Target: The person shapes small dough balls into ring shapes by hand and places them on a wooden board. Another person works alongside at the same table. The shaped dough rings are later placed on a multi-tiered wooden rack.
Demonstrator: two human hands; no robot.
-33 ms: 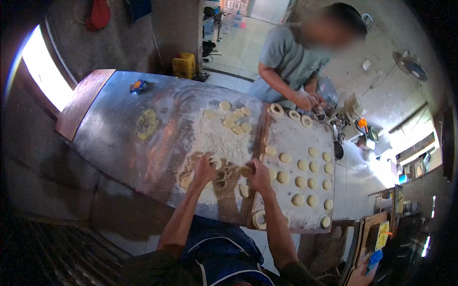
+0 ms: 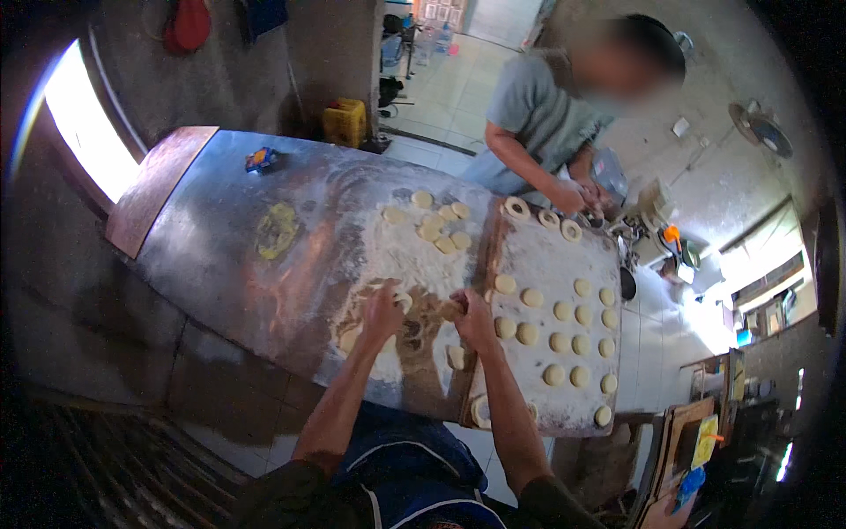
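My left hand (image 2: pixel 382 312) is closed over the floured part of the table, with a small pale dough piece (image 2: pixel 404 301) showing at its fingertips. A little to its right, my right hand (image 2: pixel 476 319) pinches another dough piece (image 2: pixel 451 309), which lies in shadow. Just below my right hand, a loose dough piece (image 2: pixel 456 357) rests beside the board's edge. Another dough lump (image 2: pixel 350 339) sits in the flour, left of my left wrist. Farther off on the flour is a cluster of flat dough rounds (image 2: pixel 430 229).
On the right, a floured board (image 2: pixel 551 251) bears several dough rounds and a few dough rings (image 2: pixel 516 208). Across the table a person (image 2: pixel 551 132) in a grey shirt works with both hands. A small blue packet (image 2: pixel 261 160) and a yellowish smear (image 2: pixel 277 231) are on the metal table (image 2: pixel 203 220).
The whole view has shifted slightly. My right hand and its dough piece have moved a little up and toward my left hand. My left hand stays in nearly the same spot.
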